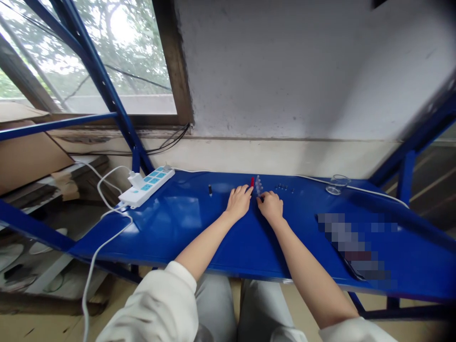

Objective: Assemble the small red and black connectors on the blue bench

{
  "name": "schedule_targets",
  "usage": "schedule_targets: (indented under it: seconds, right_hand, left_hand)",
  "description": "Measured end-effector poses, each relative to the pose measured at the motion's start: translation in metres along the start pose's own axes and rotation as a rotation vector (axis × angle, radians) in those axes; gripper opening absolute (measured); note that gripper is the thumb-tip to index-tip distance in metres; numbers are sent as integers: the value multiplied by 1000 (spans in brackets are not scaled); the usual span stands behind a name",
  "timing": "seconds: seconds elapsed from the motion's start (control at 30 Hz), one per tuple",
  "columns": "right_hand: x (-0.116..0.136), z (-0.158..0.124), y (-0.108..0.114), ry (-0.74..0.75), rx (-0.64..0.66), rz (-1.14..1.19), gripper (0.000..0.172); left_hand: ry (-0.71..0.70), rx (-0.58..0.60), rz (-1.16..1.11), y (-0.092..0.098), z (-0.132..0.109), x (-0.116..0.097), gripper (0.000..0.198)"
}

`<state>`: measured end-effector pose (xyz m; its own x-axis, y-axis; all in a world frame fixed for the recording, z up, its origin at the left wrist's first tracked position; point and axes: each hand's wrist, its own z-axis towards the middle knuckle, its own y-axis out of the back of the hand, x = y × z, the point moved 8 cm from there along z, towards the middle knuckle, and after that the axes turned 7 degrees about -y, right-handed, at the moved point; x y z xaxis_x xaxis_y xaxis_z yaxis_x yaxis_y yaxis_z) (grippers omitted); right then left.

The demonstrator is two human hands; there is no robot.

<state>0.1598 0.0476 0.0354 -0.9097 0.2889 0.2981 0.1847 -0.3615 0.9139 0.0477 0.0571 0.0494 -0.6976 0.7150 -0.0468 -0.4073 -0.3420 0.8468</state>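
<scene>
My left hand [238, 202] rests low over the blue table, its fingers stretched forward and slightly apart. Its fingertips are at the near end of a small red piece [252, 182]; whether they touch it is hard to tell. Just right of that stands a knobbly, clear plastic strip [258, 184]. My right hand [271, 206] is curled at the strip's near end, thumb and index finger close together. What those fingers hold, if anything, is too small to make out. Several tiny dark parts [281, 186] lie in a row beyond my right hand.
A small black cylinder [210, 190] is on the blue table [171, 223], left of my hands. Farther left lies a white power strip [147, 186] with a plug and cables. To the right are a clear round container [334, 190] and a dark, pixelated flat object [351, 247].
</scene>
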Motion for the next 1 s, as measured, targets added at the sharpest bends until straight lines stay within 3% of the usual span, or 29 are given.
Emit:
schedule_targets:
  seconds: [0.17, 0.37, 0.53, 0.77, 1.0]
  right_hand:
    - [-2, 2, -2, -17, -6, 17, 23]
    - [-4, 5, -2, -38, 11, 79, 20]
    - [4, 2, 3, 43, 16, 131, 15]
    - [21, -6, 9, 236, -6, 178, 15]
    - [26, -11, 16, 286, -11, 185, 14]
  left_hand:
    - [22, -87, -15, 10, -2, 4, 23]
    - [61, -275, -168, 34, -13, 11, 21]
    - [133, -388, -229, 49, -19, 19, 22]
    - [179, -357, -238, 48, -18, 24, 25]
    - [146, -325, -209, 52, -18, 19, 32]
